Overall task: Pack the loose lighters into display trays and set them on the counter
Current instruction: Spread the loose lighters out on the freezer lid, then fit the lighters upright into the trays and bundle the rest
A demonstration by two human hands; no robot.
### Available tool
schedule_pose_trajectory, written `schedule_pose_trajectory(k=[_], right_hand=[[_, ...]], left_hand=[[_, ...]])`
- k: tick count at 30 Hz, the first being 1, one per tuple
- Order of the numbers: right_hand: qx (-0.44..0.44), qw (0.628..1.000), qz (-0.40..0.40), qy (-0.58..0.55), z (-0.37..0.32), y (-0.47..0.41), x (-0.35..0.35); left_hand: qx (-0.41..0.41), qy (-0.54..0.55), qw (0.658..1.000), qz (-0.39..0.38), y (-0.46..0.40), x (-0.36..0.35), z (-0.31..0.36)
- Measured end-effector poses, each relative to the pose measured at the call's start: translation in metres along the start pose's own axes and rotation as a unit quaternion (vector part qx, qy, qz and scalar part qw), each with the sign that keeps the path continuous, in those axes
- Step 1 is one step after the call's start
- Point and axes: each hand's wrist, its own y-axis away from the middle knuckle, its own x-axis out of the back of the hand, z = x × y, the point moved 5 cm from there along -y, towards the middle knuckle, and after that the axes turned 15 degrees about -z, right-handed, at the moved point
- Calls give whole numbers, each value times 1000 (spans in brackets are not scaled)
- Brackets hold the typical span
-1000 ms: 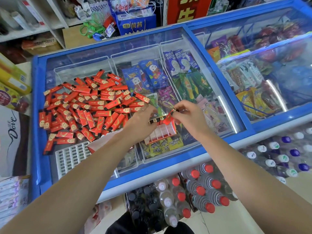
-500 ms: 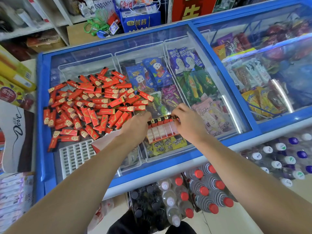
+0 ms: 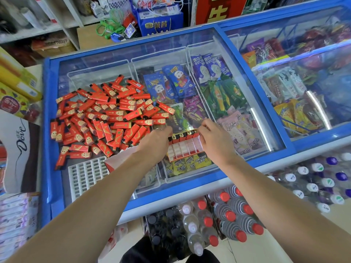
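Head view, low in the frame: capped bottles (image 3: 226, 223) stand on the floor below the freezer's blue rim (image 3: 171, 198). Above them, on the glass lid, a white empty tray (image 3: 86, 175) lies lower left. At center sits the display tray (image 3: 185, 149), with a row of lighters standing along its far edge. The left hand (image 3: 154, 143) curls at that row's left end, and the right hand (image 3: 214, 139) pinches its right end. Farther back, left of center, the loose lighters (image 3: 106, 114) lie heaped on the glass.
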Motion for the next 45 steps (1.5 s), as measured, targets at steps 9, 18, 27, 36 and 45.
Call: schedule_pose_trajectory(k=[9,18,27,36,45], right_hand=[[-44,997,27,-56,-17,-7,8],[-47,985,-47,-157,-97,-65,-2],[-148,965,-215,-23,-137,-112,-26],[-201,934,-284,-80,-135,-124,-58],[-201,936,-273,-95,-131,-124,-66]], left_hand=[[-16,0,1000,15,9,19,-12],[124,28,992,5,23,63,-110],[114,3,990,-80,-2,44,-129],[104,-114,986,-57,-21,30,-122],[57,-222,972,-56,-22,24,-124]])
